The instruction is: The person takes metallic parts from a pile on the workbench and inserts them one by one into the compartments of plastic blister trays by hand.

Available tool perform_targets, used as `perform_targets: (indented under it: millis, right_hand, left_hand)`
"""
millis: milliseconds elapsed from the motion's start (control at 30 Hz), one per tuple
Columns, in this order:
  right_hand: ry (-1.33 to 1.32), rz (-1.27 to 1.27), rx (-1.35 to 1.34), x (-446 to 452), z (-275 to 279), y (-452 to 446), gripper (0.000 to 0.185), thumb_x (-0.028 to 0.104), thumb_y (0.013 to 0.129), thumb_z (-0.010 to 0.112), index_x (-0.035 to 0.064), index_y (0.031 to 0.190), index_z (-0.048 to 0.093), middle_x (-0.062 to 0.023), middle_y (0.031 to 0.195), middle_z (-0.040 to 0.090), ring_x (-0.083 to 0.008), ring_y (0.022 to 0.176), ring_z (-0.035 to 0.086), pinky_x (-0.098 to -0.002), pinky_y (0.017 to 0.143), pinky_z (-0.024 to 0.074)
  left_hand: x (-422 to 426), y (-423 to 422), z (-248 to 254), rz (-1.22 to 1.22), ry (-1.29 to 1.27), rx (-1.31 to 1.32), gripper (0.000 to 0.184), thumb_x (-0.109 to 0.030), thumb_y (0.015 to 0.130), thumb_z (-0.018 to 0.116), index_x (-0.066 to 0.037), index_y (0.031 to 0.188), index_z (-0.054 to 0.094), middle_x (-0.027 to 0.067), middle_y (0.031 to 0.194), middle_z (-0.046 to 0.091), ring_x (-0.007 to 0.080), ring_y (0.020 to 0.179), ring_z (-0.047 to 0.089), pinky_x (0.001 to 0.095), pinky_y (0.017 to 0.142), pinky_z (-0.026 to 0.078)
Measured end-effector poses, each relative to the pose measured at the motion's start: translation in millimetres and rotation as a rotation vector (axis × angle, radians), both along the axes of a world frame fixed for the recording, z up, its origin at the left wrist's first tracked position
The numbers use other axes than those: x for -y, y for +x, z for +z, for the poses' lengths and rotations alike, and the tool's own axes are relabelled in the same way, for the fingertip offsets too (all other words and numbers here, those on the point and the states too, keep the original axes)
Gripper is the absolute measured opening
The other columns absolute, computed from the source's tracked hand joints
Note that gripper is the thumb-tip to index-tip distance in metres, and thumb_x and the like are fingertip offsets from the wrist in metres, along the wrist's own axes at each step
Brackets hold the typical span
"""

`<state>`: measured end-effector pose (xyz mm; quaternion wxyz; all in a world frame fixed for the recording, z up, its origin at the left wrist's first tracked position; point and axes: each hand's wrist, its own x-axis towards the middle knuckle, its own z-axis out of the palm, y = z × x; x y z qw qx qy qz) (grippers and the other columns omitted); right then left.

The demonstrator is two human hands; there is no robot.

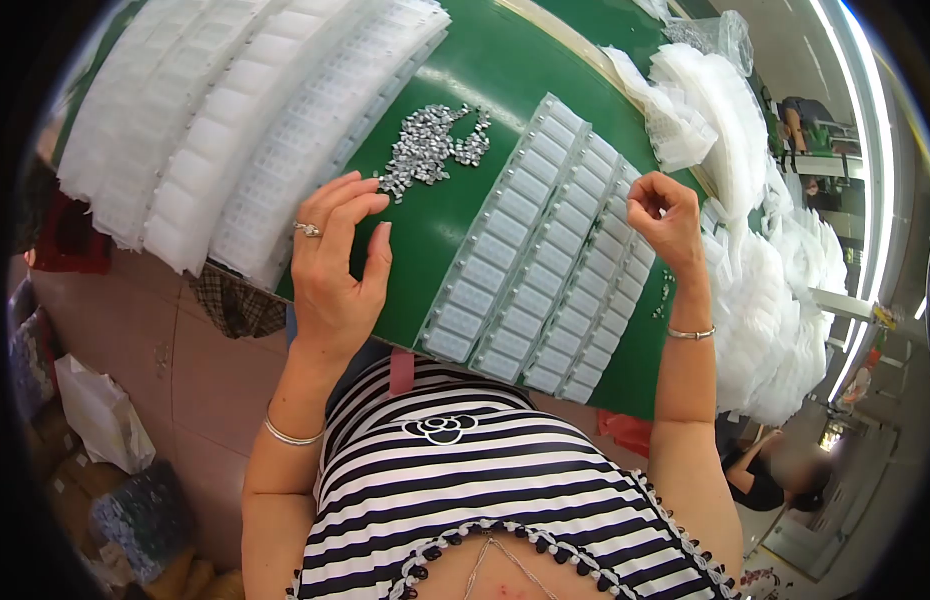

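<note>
A heap of small silvery metal pieces (425,148) lies on the green table. My left hand (335,265), with a ring on one finger, is at the near left edge of this heap. Its thumb stands apart from the fingers, and I see nothing held in it. Rows of white, translucent compartment trays (530,260) lie side by side to the right of the heap. Over the right edge of these trays, my right hand (668,215) is closed with thumb and fingertips together. Whatever it pinches, if anything, is too small to make out.
Long stacks of white trays (255,120) fill the left of the green table (460,65). More white trays (765,290) are piled at the right. A few tiny pieces (665,292) lie beside my right forearm. Another person (760,480) is at the lower right.
</note>
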<state>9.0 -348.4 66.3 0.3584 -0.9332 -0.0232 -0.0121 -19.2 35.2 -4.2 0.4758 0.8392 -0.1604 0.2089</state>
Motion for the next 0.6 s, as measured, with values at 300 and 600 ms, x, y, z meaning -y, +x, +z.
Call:
perform_targets:
  millis: [300, 600]
  right_hand:
    - [0.059, -0.089, 0.011, 8.1, -17.3, -18.3, 0.006, -0.003, 0.08, 0.071, 0.0026, 0.082, 0.071, 0.0058, 0.071, 0.058, -0.0063, 0.063, 0.042, -0.0203, 0.059, 0.037]
    - [0.06, -0.053, -0.028, 3.1, -15.0, -5.2, 0.006, -0.004, 0.081, 0.071, 0.0021, 0.084, 0.071, 0.0054, 0.071, 0.059, -0.006, 0.063, 0.042, -0.0204, 0.058, 0.037]
  left_hand:
    - [0.9, 3.6, 0.2, -0.017, 0.044, 0.014, 0.033, 0.006, 0.088, 0.073, -0.004, 0.12, 0.069, 0.0091, 0.128, 0.072, 0.031, 0.126, 0.066, 0.0426, 0.109, 0.054]
    - [1.0, 3.5, -1.5, -0.011, 0.035, 0.021, 0.033, 0.006, 0.088, 0.073, -0.004, 0.119, 0.069, 0.0089, 0.127, 0.072, 0.0305, 0.125, 0.067, 0.0419, 0.108, 0.055]
